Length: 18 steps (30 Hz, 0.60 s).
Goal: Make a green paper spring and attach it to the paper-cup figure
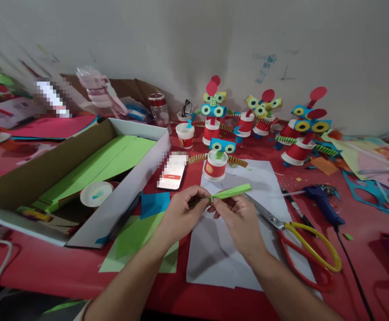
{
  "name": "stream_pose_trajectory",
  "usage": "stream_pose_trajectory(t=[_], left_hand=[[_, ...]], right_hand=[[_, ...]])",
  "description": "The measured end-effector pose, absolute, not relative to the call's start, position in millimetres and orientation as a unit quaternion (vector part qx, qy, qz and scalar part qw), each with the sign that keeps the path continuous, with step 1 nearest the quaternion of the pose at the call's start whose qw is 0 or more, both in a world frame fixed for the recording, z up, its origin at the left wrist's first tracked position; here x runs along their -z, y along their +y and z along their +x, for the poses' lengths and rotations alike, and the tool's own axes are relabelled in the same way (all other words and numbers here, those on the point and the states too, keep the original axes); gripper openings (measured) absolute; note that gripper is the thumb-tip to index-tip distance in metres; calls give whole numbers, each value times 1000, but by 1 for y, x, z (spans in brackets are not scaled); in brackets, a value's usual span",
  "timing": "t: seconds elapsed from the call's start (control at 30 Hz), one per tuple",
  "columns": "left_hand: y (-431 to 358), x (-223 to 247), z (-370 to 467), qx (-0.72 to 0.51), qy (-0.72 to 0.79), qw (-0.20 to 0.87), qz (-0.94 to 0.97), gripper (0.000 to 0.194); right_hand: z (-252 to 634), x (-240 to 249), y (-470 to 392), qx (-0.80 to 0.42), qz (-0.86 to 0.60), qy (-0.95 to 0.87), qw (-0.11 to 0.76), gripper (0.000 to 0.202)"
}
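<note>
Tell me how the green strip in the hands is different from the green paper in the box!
The green strip is narrow, while the green paper is much wider.
The green strip is pinched by the left hand and right hand; the green paper lies inside the box, with no hand on it.
Both are bright green.

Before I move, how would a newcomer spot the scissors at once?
On the red table, find the white paper below the right hand. The scissors cross its right edge, near the dark-blue glue gun. What sets them apart is one yellow handle and one red.
</note>
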State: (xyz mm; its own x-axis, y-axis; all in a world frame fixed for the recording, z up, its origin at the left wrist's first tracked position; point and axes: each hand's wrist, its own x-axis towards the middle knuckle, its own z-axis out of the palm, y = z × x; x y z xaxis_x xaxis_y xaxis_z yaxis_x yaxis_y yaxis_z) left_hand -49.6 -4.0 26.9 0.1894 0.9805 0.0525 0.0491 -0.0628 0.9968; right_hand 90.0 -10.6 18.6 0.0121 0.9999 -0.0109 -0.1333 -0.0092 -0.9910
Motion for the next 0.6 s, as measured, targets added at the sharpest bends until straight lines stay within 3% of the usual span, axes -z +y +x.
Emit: stream_pose_trajectory(t=[0.27, 0.6], left_hand=[[-10, -30, -44, -472, 495, 446, 577, 8], [-10, -25, -44, -472, 503, 430, 582, 12]], right_hand=[[91, -19, -8, -620, -451, -371, 524, 9], [90, -19, -7, -616, -453, -374, 524, 7]])
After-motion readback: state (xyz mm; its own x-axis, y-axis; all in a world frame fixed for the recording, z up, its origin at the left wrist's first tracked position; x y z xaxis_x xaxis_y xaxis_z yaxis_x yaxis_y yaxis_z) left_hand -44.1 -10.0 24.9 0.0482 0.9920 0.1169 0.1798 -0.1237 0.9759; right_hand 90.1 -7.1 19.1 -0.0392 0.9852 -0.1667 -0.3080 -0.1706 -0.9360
